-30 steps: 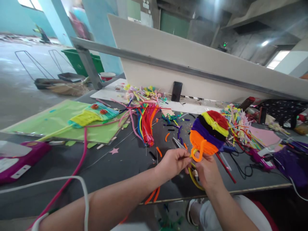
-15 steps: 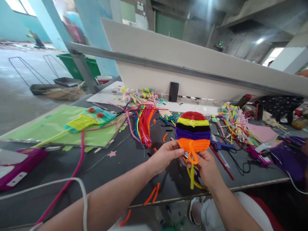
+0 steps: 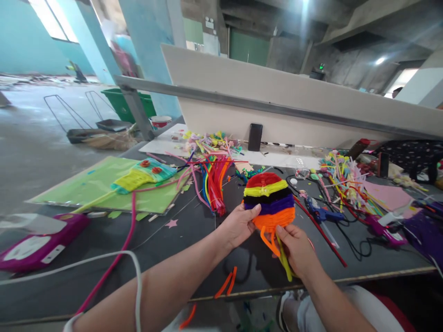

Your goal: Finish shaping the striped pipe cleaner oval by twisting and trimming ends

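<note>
A round striped piece made of pipe cleaners (image 3: 270,199) is held up over the table's front part, with red, yellow, black, purple and orange bands. My left hand (image 3: 244,223) pinches its left edge, thumb lying on the purple band. Lower down, my right hand (image 3: 294,244) grips the bottom edge by the orange band. From there an orange pipe cleaner loop (image 3: 269,240) hangs, beside a yellow pipe cleaner stem (image 3: 285,263). The fingers behind the piece are hidden.
On the dark table (image 3: 166,267) lie a bundle of coloured pipe cleaners (image 3: 215,184), a blue glue gun (image 3: 321,212) and orange scraps (image 3: 226,282). A green sheet (image 3: 100,184) bears another craft piece (image 3: 141,177). A phone (image 3: 255,137) leans on the back panel. A white cable (image 3: 136,276) crosses the left.
The striped piece has tilted and shifted slightly left and down in the view. My left thumb has moved up onto its front, and the orange loop now hangs further left.
</note>
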A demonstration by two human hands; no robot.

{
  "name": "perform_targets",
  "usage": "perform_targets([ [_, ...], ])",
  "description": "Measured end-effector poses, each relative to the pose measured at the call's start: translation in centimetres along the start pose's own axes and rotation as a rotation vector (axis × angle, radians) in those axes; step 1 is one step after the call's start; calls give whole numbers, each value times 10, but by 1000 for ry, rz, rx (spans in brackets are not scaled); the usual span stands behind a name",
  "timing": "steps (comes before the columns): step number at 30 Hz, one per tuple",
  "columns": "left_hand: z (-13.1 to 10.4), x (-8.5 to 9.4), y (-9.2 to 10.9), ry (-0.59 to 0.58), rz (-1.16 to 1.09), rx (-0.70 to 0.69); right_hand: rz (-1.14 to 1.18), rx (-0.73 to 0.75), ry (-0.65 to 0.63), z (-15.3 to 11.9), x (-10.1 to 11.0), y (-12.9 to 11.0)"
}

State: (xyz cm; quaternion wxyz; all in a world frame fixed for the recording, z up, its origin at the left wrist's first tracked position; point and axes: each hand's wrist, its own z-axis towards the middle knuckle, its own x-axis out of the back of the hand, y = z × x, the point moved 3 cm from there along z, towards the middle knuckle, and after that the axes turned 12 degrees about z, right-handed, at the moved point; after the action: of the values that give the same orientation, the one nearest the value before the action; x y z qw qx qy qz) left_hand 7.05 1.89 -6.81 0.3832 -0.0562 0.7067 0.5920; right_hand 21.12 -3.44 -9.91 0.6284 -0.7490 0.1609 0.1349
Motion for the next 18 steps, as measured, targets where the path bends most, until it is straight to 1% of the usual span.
perform_targets([
  [2, 0, 1, 1, -27, 2, 25, -16, -8, 19, 0, 3, 1],
  [5, 3, 6, 10, -71, 0, 45, -52, -34, 10, -2, 6, -1],
  [7, 7, 13, 18, -75, -4, 68, -91, -63, -32, -4, 4, -2],
  [10, 13, 26, 26, -60, 35, 176, -157, -95, -107, -6, 3, -2],
  [11, 15, 29, 27, -49, 61, 189, -176, -100, -120, -6, 3, -2],
  [14, 18, 36, 30, -40, 123, 159, -197, -100, -129, -5, 8, 1],
  [18, 17, 34, 28, -58, 119, 128, -146, -108, -105, -5, 13, 4],
])
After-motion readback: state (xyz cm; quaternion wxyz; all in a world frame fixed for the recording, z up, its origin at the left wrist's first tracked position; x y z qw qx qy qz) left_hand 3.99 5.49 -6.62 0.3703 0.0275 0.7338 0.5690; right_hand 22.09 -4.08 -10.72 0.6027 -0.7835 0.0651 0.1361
